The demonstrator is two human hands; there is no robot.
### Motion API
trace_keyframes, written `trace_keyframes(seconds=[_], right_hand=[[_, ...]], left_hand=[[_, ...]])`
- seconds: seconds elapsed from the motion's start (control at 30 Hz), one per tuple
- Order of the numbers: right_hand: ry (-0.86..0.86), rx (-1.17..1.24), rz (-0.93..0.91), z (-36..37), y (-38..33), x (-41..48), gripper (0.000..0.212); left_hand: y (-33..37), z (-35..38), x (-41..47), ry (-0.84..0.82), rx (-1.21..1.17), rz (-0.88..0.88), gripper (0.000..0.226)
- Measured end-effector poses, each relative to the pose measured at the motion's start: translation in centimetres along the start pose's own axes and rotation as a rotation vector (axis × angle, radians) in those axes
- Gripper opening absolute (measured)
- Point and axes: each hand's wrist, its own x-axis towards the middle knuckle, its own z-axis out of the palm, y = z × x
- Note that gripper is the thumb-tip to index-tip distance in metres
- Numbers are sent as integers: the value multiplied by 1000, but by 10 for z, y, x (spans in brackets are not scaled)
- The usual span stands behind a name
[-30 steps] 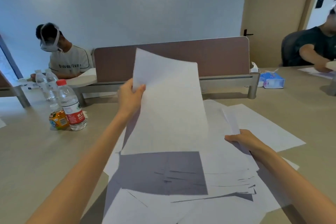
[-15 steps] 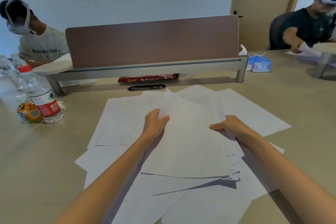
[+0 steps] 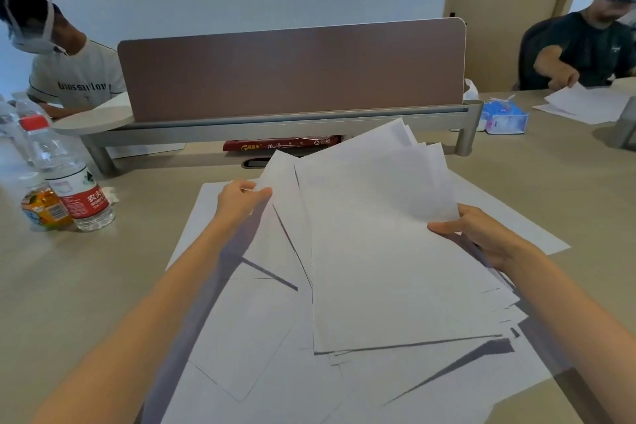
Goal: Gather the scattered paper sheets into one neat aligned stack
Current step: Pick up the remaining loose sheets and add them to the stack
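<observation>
By the left hand (image 3: 241, 200) one sheet's edge is pinched and by the right hand (image 3: 476, 231) a fanned sheaf of paper sheets (image 3: 389, 251) is gripped, long axis running away toward the divider (image 3: 292, 72), now raised off the counter (image 3: 86, 286) where half a second earlier it lay flatter.

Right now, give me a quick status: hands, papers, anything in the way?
Left hand pinching a loose sheet's edge. Right hand gripping the gathered sheets, edges fanned, not aligned. More loose sheets beneath. Water bottle off left, clear.

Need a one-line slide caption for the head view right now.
Right hand holds a fanned bundle of sheets; left hand pinches another sheet over loose paper.
</observation>
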Motion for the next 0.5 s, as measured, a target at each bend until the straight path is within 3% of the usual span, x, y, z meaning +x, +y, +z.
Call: trace_keyframes(seconds=[0.1, 0.17, 0.27, 0.5], right_hand=[[8, 72, 24, 2, 0, 2, 33], [13, 92, 18, 7, 1, 4, 34], [22, 93, 6, 14, 4, 6, 36], [47, 43, 26, 25, 4, 6, 26]], left_hand=[[1, -13, 2, -124, -44, -77, 33], [-1, -19, 0, -99, -91, -88, 23], [-4, -28, -1, 97, -43, 72, 8], [43, -86, -9, 494, 98, 534, 10]])
